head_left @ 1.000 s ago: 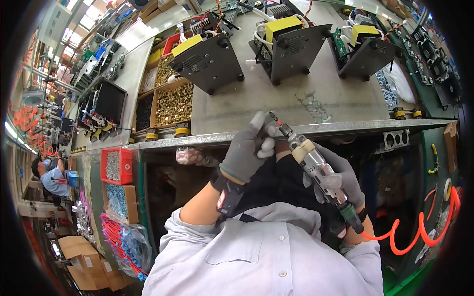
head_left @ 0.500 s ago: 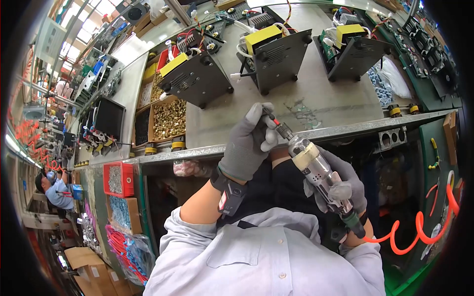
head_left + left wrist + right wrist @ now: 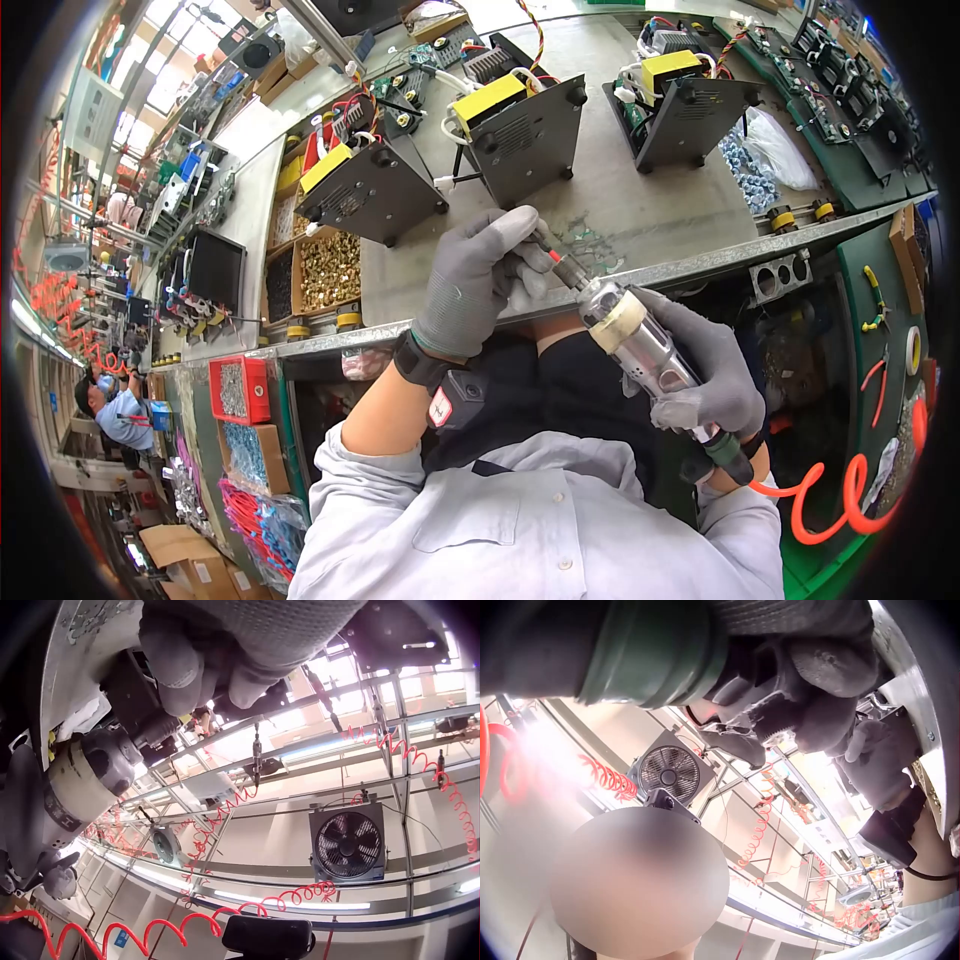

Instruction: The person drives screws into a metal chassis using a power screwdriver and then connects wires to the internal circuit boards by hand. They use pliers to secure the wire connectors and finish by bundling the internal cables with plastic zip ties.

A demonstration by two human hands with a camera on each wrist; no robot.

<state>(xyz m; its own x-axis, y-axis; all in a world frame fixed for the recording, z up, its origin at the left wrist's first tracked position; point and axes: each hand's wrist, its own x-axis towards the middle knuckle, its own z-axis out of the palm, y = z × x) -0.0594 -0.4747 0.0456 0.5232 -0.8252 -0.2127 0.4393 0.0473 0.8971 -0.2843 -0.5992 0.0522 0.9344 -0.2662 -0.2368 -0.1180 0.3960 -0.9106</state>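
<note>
**Driver [image 3: 645, 350] in R hand [image 3: 720, 360], L hand [image 3: 465, 285] at bit [image 3: 555, 257]**

Far L: worker [image 3: 127, 420] in lt-blue top at another stn. Next in, black box [image 3: 222, 270] stands upright on a surface, wires + boards on its L side. Nearer, in a row toward the person: red bin [image 3: 258, 390] w/ small silvery parts, carton [image 3: 277, 458] w/ blue parts, then clear bag [image 3: 294, 522] w/ red + blue leads.

Main surface [image 3: 665, 205], L end: gold-col. parts [image 3: 330, 270] in a compartment. Just R + farther back, 1st of 3 units, L unit [image 3: 370, 195], mid unit [image 3: 530, 140], R unit [image 3: 695, 120]; each has a black panel facing near side, yellow block on top.

L hand (gray glove, as other hand): fingers curled, pinching bit's tip near the surface's near edge; can't tell if a small part is in there too.

Driver slants from bit, far L, down to near R. R hand grips its body, fingers wrapped round. Red hose [image 3: 853, 495] coils off R from its near end.

Beyond, far R: bluish parts [image 3: 748, 178] beside white bag [image 3: 782, 150]. Holed metal bracket [image 3: 783, 278] below near edge; tape roll [image 3: 912, 350] farthest R.
</note>
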